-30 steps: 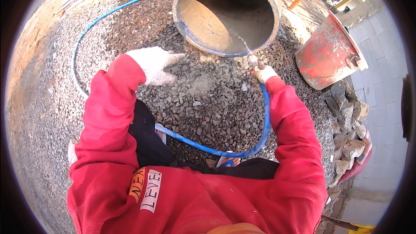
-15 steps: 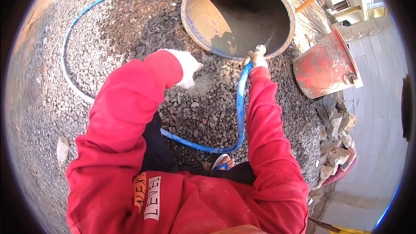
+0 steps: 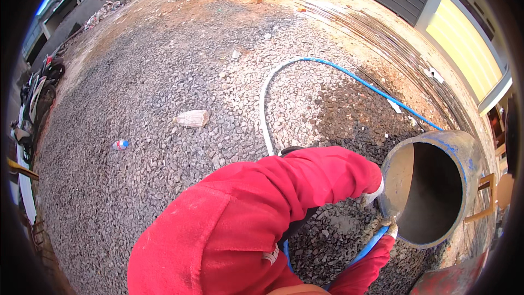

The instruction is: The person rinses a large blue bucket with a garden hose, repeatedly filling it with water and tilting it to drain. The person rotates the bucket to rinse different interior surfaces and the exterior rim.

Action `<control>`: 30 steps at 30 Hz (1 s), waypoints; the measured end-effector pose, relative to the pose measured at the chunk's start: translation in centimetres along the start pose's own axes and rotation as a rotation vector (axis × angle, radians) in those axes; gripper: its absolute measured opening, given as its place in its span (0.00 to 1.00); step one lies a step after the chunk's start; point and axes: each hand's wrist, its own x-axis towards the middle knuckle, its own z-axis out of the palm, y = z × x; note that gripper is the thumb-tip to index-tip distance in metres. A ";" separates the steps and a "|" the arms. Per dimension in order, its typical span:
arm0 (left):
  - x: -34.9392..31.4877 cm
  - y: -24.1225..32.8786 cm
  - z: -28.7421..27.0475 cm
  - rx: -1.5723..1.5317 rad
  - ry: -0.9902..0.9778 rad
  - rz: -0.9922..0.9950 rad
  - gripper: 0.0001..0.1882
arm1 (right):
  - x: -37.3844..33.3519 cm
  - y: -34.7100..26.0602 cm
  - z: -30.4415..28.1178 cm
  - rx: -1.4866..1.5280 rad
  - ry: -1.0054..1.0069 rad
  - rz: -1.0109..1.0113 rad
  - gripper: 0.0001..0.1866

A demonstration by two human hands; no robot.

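I am gripping the end of the long blue rubber water hose (image 3: 376,240) in my right hand (image 3: 391,228), fingers wrapped tightly around it in a pale, dirt-caked work glove, and I am holding its nozzle right at the lower lip of the round blue-rimmed metal mixer drum (image 3: 431,186). My left hand (image 3: 372,192), also in a whitish glove, is mostly hidden behind my red sleeve (image 3: 284,196) near the drum's edge; I cannot tell whether it is closed on anything or just resting there. The hose is running back under my arm and looping in a wide arc across the grey crushed-stone gravel (image 3: 164,76) behind me. Looking into the drum, I am seeing only a dark, grey-coated interior; no water stream is showing, and I cannot make out how much is inside, so I am judging the work at the drum to be under way rather than finished, with the hose not yet put down. The gravel beside the drum is looking dark and wet. A crumpled clear plastic bottle (image 3: 192,118) and a small blue-capped bottle (image 3: 120,144) are lying well apart from me.
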 end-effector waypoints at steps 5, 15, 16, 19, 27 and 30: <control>-1.1 0.1 -0.2 -0.030 0.033 -0.068 0.29 | -0.8 -0.7 3.6 0.226 0.159 -0.405 0.06; 5.8 -2.0 -9.2 -0.011 1.112 0.188 0.33 | -27.5 -8.8 20.4 0.603 0.483 -0.480 0.08; 7.2 -2.5 -11.4 -0.167 1.039 0.087 0.33 | -28.2 -9.3 20.9 0.617 0.455 -0.519 0.08; 9.7 -2.8 -14.0 -0.118 1.133 0.161 0.28 | -29.1 -10.2 19.9 0.676 0.317 -0.360 0.09; 6.4 -1.2 -16.4 -0.192 1.064 0.321 0.21 | -30.4 -9.0 17.3 0.732 0.048 -0.277 0.05; 5.3 -1.3 -17.0 -0.118 1.133 0.327 0.21 | -30.9 -10.0 18.4 0.734 -0.023 -0.216 0.06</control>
